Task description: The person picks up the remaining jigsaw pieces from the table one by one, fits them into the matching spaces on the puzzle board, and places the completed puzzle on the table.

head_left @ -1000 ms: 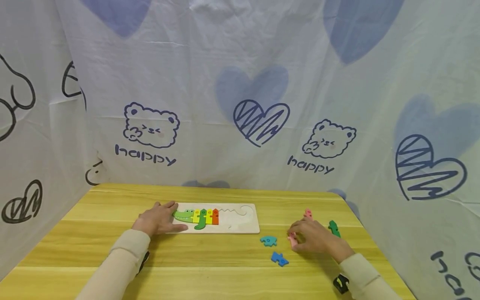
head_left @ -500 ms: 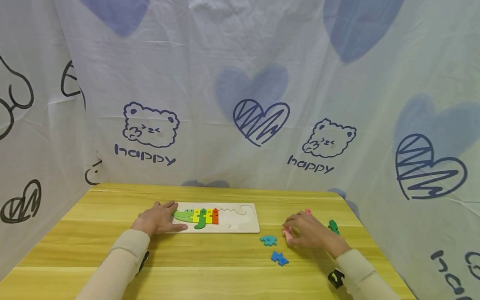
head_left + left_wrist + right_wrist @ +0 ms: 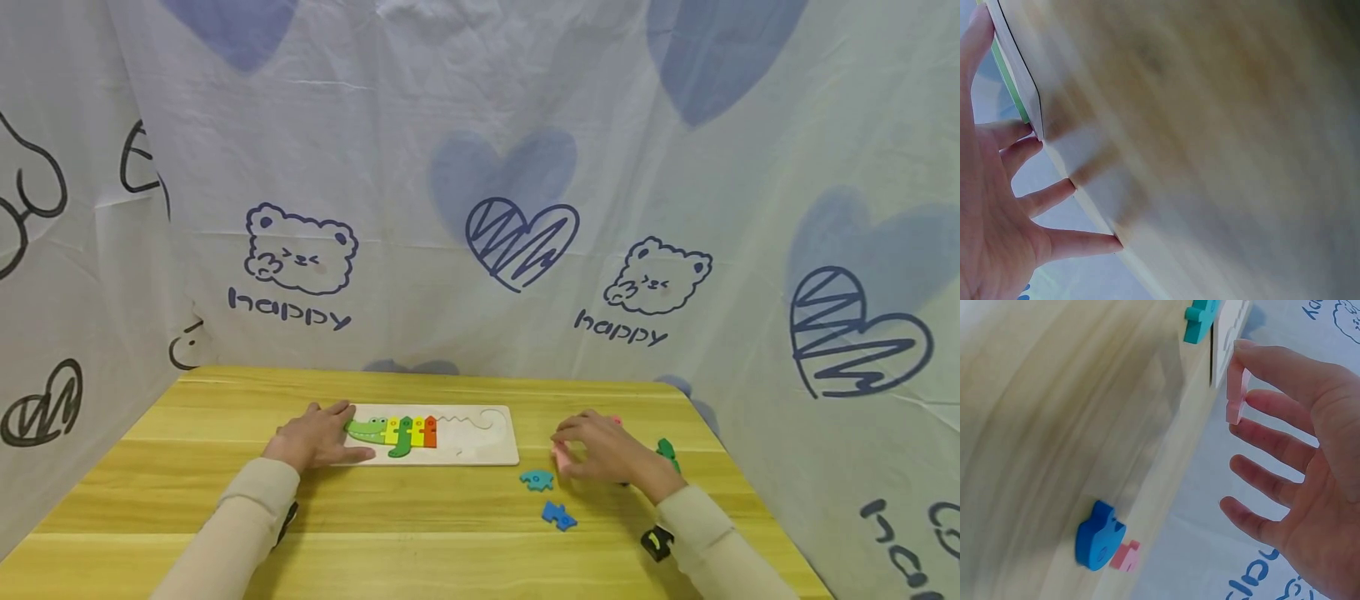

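Observation:
My left hand [image 3: 313, 437] rests at the left end of a pale wooden puzzle board [image 3: 483, 446], fingers spread. In the left wrist view its fingertips [image 3: 1116, 242] touch the table and the thumb lies by the board's edge. A crocodile's green head [image 3: 367, 430] and several yellow, green and red-orange pieces fill the board's left part; its right part shows a bare tail outline. My right hand [image 3: 607, 450] pinches a light pink puzzle piece [image 3: 1235, 394] between thumb and fingers, above the table and right of the board. The other right fingers are loosely extended.
A teal piece [image 3: 537, 480] and a blue piece [image 3: 558, 516] lie between board and right hand. A darker pink piece [image 3: 1125, 556] and another blue piece [image 3: 1100, 536] lie under the right hand. Farther right is a green piece [image 3: 667, 452]. A printed curtain [image 3: 420, 250] surrounds the table.
My right hand has moved left toward the board, carrying the light pink piece. My left hand and the board have stayed put.

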`<move>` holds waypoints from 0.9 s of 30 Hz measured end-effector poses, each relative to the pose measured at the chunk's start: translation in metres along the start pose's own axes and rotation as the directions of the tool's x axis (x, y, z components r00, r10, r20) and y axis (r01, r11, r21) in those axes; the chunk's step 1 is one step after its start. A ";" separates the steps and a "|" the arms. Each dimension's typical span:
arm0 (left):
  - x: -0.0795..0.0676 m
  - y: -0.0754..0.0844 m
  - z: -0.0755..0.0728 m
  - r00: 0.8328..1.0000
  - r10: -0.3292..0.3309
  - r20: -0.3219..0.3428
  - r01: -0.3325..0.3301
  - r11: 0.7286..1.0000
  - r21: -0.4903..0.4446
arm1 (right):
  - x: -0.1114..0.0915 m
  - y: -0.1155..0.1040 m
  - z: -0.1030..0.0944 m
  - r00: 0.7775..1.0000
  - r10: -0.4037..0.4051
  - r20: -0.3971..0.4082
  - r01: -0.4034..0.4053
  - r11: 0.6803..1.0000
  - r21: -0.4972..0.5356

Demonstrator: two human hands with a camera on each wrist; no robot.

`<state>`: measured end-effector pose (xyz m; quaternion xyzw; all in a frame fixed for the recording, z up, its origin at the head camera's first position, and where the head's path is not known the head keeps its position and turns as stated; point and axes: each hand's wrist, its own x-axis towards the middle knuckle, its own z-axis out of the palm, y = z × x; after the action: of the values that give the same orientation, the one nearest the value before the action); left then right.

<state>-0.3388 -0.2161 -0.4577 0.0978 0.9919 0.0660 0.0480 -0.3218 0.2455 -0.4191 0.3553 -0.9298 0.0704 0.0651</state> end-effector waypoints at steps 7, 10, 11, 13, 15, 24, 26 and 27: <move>0.001 0.000 0.000 1.000 -0.001 0.007 0.001 1.000 -0.003 | 0.010 -0.006 -0.002 1.000 -0.027 -0.004 0.027 1.000 0.004; 0.001 0.000 0.000 1.000 -0.001 0.006 0.001 1.000 -0.001 | 0.015 -0.007 -0.001 0.999 -0.034 -0.013 0.034 0.999 -0.011; 0.001 0.000 0.000 1.000 -0.002 0.007 0.002 1.000 -0.001 | 0.016 -0.008 0.000 0.999 -0.039 -0.013 0.039 0.999 -0.015; 0.001 0.000 0.000 1.000 -0.003 0.008 0.003 1.000 -0.001 | 0.019 -0.010 0.000 0.999 -0.047 -0.024 0.047 0.999 -0.009; 0.001 0.000 0.000 1.000 -0.003 0.009 0.003 1.000 0.000 | 0.022 -0.013 0.000 0.998 -0.051 -0.028 0.051 0.999 -0.005; 0.001 -0.001 0.001 1.000 -0.004 0.003 0.004 1.000 -0.005 | 0.042 -0.027 -0.002 0.999 -0.034 0.033 0.034 0.999 0.008; 0.001 -0.001 0.001 1.000 -0.005 0.004 0.005 1.000 -0.007 | 0.047 -0.031 -0.001 0.999 -0.039 0.038 0.039 0.999 0.011; 0.001 -0.001 0.000 1.000 -0.005 0.005 0.005 1.000 -0.007 | 0.049 -0.032 -0.001 0.998 -0.043 0.040 0.043 0.999 0.012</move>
<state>-0.3398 -0.2164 -0.4583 0.0953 0.9917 0.0692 0.0508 -0.3363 0.1900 -0.4068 0.3770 -0.9226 0.0670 0.0459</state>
